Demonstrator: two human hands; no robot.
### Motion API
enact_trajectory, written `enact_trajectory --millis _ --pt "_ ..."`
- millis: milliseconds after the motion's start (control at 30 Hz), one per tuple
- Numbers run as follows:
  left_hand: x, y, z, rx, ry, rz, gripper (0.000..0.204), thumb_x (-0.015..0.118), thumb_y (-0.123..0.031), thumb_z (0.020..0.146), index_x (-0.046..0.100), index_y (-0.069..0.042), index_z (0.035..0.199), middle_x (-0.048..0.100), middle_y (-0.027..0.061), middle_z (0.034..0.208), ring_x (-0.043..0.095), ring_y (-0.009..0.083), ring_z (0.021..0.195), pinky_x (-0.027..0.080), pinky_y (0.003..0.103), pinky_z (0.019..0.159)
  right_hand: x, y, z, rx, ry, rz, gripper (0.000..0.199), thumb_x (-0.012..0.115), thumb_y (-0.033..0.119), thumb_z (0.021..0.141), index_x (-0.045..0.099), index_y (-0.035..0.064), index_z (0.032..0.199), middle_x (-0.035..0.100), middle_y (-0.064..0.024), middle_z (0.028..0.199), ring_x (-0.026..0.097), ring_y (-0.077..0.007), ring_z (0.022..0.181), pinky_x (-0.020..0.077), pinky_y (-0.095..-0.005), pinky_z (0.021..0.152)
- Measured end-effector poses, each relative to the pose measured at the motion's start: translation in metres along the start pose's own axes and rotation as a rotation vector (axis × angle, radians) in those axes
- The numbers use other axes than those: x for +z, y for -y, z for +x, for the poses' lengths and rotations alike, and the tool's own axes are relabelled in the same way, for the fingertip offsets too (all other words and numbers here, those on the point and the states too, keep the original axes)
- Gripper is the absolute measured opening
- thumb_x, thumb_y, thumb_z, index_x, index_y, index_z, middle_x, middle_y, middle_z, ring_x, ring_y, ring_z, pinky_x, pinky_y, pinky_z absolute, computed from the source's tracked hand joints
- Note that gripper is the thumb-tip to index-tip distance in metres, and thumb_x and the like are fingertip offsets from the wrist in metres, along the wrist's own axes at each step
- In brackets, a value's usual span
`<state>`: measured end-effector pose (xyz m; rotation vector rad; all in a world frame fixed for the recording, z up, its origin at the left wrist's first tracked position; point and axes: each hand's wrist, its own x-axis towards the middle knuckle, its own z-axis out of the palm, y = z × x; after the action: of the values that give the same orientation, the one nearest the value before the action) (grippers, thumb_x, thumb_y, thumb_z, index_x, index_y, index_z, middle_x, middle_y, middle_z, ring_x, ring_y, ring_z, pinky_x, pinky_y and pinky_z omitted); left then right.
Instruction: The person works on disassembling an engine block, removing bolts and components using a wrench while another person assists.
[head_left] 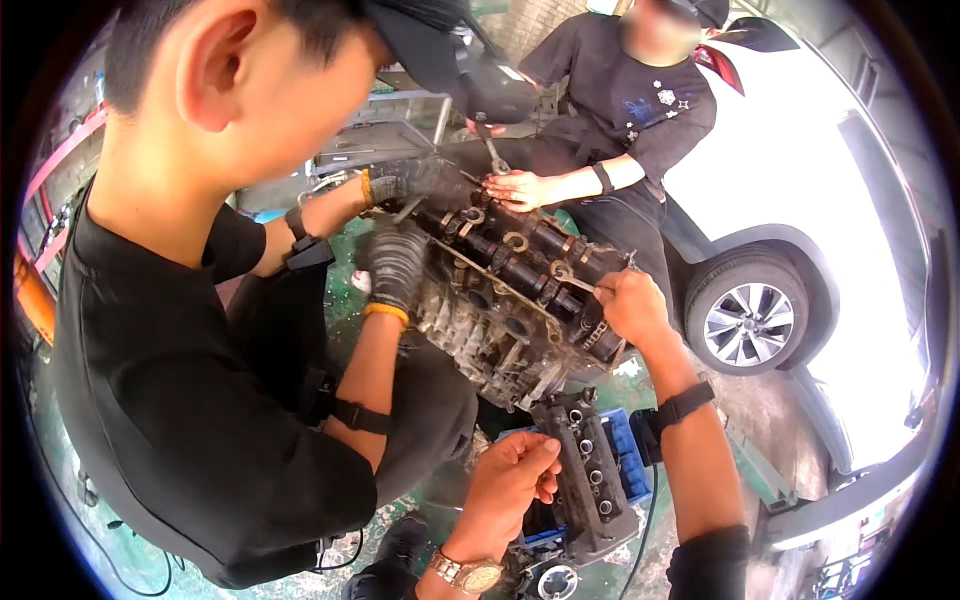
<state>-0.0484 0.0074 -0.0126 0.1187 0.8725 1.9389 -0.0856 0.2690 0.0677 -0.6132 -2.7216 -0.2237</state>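
Observation:
A dirty metal engine cylinder head [500, 330] with dark camshafts [515, 268] lies in front of me. Over its near right end my right hand [635, 305] is closed on a wrench [576, 281], whose head sits at a camshaft. Lower down, my left hand [508, 485] is held with its fingers curled in and the thumb against them; nothing shows in it. Beside it lies a black valve cover [590, 480] with a row of round holes. A co-worker's gloved hands [398, 265] work at the engine's left end, blurred by motion.
Across the engine another person's bare hand [518, 190] rests by a wrench [492, 150]. A blue crate [628, 455] is beneath the valve cover. At the right stands a white car with its wheel [748, 310]. The co-worker's black-sleeved arm [200, 400] fills the left side.

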Motion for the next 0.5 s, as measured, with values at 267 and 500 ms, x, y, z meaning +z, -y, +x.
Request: enact_trajectory --millis 267,500 --pt "-0.001 -0.011 0.001 -0.031 -0.031 0.007 0.016 0.061 -0.018 0.090 0.059 -0.002 0.089 0.059 0.0044 0.072 0.055 0.0114 0.057 0.047 0.024 0.050 0.004 0.009 -0.003 0.042 -0.011 -0.096 0.016 0.057 0.020 0.083 0.067 0.0076 0.084 0.066 -0.0172 0.088 0.065 -0.0345 0.080 0.0522 -0.0444 0.071" --pt "0.000 -0.009 0.001 -0.040 -0.030 0.008 0.016 0.062 -0.018 0.090 0.058 -0.002 0.092 0.059 0.0041 0.073 0.055 0.0109 0.057 0.047 0.024 0.051 0.014 0.014 -0.013 0.005 -0.163 -0.082 0.014 0.060 0.020 0.083 0.069 0.0095 0.084 0.060 -0.0131 0.084 0.062 -0.0327 0.076 0.0497 -0.0427 0.068"
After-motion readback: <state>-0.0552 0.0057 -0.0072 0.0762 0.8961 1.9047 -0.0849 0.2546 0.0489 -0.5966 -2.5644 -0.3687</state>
